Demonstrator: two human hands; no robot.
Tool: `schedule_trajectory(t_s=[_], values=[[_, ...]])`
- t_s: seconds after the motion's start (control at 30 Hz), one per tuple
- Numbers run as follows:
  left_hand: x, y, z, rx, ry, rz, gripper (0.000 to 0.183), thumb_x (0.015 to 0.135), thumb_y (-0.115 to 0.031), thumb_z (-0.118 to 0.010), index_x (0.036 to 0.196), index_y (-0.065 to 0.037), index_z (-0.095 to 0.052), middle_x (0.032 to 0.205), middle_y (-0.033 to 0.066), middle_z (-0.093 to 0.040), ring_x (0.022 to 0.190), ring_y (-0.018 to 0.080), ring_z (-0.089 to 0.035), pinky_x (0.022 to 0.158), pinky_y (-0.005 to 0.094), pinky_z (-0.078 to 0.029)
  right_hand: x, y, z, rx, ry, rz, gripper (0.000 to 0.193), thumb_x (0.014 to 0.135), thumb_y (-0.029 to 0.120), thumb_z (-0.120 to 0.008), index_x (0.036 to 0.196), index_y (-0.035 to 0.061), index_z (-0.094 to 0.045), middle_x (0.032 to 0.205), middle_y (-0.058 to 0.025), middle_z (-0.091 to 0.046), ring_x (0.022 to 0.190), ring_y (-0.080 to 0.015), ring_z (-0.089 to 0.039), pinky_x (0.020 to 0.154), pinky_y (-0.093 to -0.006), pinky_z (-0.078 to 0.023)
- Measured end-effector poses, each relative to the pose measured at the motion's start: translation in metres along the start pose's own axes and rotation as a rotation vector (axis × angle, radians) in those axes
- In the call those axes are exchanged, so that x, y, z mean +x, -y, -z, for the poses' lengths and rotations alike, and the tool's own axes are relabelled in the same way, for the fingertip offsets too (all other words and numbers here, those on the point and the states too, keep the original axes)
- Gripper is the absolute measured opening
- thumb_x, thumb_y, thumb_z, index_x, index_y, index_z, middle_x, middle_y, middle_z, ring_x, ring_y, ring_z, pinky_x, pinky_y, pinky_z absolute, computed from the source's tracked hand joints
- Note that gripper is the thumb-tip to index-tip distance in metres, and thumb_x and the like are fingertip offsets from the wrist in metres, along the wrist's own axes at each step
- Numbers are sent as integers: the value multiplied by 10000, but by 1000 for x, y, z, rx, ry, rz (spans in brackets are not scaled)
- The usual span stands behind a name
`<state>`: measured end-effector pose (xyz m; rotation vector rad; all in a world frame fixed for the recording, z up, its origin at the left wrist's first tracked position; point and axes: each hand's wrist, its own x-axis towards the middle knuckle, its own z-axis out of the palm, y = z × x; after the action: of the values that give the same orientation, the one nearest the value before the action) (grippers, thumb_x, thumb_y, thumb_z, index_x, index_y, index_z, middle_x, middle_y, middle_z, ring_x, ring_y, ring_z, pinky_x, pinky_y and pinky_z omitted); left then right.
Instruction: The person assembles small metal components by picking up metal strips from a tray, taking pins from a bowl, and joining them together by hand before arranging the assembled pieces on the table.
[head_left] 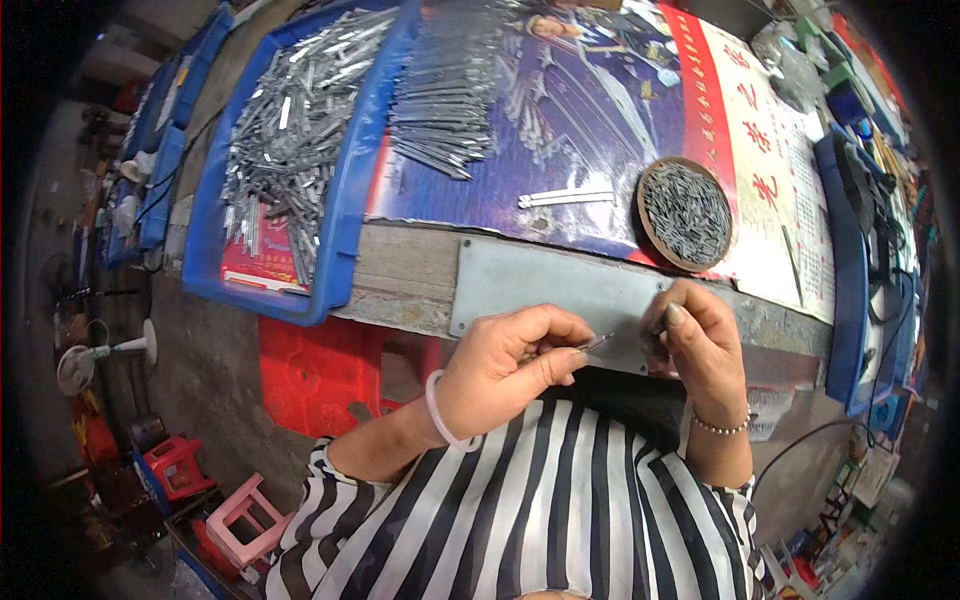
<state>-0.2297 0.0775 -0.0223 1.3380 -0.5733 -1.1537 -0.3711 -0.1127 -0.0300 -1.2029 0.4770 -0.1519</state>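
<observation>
My left hand (518,358) is closed just past the bench's near edge, thumb and fingertips pinching a thin metal piece (602,341) whose pointed end sticks out toward the right. Close by, my right hand (697,335) has its fingers curled and thumb pressed in over something small and dark that I cannot make out. A gap separates the two hands. Beyond the right hand stands a round bowl (686,215) filled with small dark grey metal pins. Two slim silvery strips (566,199) lie side by side to the left of that bowl.
A blue tray (340,230) heaped with shiny metal strips stands at the left. Beside it are stacked rows of slender metal pieces (440,110). A grey metal plate (520,283) covers the bench edge. Another blue tray (845,270) hangs at the right. Below left is a red stool (310,370).
</observation>
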Motion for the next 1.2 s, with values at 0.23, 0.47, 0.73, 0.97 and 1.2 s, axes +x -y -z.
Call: schedule_trajectory(t_s=[0.23, 0.47, 0.73, 0.97, 1.2], values=[[22, -80, 70, 932, -146, -545, 139, 806, 10, -622, 939, 15, -661, 884, 118, -639, 813, 203, -622, 743, 299, -486, -11, -18, 16, -249, -98, 191, 141, 906, 117, -614, 867, 15, -525, 735, -7, -550, 573, -54, -521, 492, -181, -447], [112, -106, 133, 1323, -238, -645, 158, 788, -51, -676, 937, -2, -655, 879, 127, -677, 807, 249, -665, 726, 323, -513, -9, -36, 13, -490, -160, 430, 99, 822, -4, -623, 794, -14, -529, 667, -51, -542, 542, -97, -504, 507, -243, -398], [156, -90, 161, 1560, -41, -540, 118, 783, -82, -682, 885, -31, -650, 857, 120, -662, 812, 303, -644, 725, 367, -507, -11, -36, 17, -452, -163, 425, 94, 793, -1, -633, 786, -2, -540, 685, -76, -565, 570, -150, -529, 541, -265, -414], [130, -119, 140, 1407, -181, -611, 129, 821, -91, -657, 921, -11, -673, 888, 127, -663, 819, 273, -652, 728, 337, -504, -8, -36, 17, -496, -157, 486, 97, 788, 6, -638, 785, 4, -541, 687, -75, -568, 567, -157, -535, 534, -268, -416], [114, -80, 67, 1461, 85, -671, 208, 803, -66, -634, 996, 10, -633, 885, 135, -657, 842, 296, -648, 740, 373, -513, -8, -35, 16, -532, -151, 533, 95, 788, 9, -639, 788, 6, -544, 685, -80, -566, 558, -160, -535, 528, -266, -412]])
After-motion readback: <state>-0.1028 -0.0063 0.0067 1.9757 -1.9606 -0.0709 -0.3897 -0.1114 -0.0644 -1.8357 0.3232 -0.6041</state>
